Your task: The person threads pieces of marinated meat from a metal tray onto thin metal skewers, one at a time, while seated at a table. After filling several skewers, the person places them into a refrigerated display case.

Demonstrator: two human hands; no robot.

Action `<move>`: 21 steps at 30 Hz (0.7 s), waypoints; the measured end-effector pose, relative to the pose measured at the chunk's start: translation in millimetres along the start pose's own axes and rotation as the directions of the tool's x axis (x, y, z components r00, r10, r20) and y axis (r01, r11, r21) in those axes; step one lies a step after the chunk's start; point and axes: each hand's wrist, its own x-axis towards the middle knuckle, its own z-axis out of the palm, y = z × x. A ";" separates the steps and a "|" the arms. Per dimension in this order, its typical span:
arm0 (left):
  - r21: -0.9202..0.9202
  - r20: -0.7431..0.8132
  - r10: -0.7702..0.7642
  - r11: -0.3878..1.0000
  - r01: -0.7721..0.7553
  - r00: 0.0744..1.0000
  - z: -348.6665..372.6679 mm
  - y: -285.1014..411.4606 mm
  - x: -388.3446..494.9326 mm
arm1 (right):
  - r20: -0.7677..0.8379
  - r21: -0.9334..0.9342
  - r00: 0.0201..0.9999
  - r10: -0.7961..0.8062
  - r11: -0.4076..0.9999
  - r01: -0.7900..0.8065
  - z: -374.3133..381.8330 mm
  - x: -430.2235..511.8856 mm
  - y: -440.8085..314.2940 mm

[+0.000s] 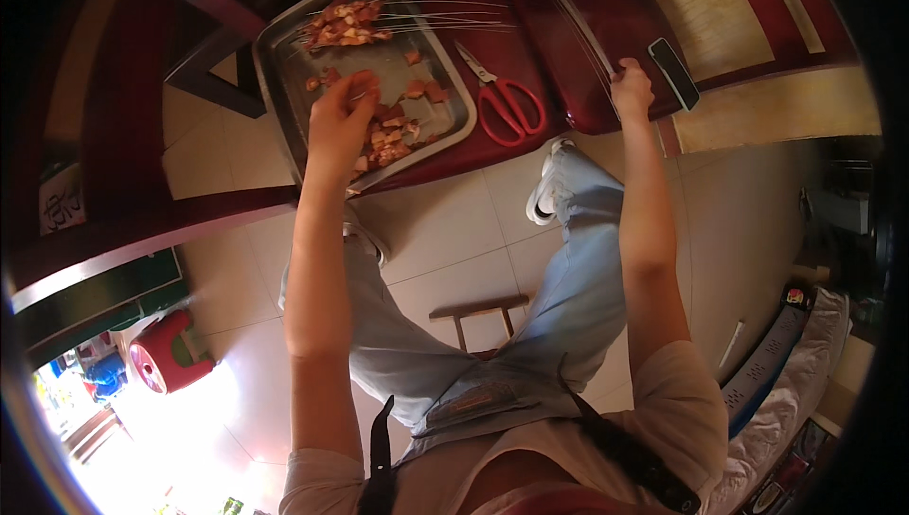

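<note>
My left hand [339,117] is over a rectangular metal tray [463,99], its thumb and fingertips drawn together. Whether it pinches a piece of meat is hidden. Below and beside it in the tray lie loose diced meat pieces [389,142]. Meat threaded on metal skewers [346,22] is heaped at the tray's far end, with the bare shafts reaching out over the right rim. On the dark red surface at right, my right hand [632,91] closes around thin metal skewers [584,24] lying in a bundle. Red-handled scissors [508,107] rest between tray and skewers, blades slightly apart.
A phone [673,73] lies right of my right hand. The tray stands on a dark red glossy surface [426,174]. Beneath me is a wooden stool [483,316] on a tiled floor. A red plastic stool [167,355] stands at lower left.
</note>
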 end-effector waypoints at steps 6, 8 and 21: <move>-0.011 0.013 -0.025 1.000 0.025 1.000 17.4 0.0 6.9 | 0.106 0.039 0.991 -0.084 0.996 0.080 -16.3 0.8 -11.4; 0.000 0.026 -0.026 1.000 0.026 0.999 18.6 -2.7 10.2 | 0.055 0.034 0.989 -0.137 0.990 0.135 -22.7 -3.4 -15.1; -0.551 0.439 0.135 0.821 0.147 0.888 8.6 23.5 5.8 | -0.024 0.820 0.637 -0.770 0.349 0.453 -95.2 -172.3 -128.1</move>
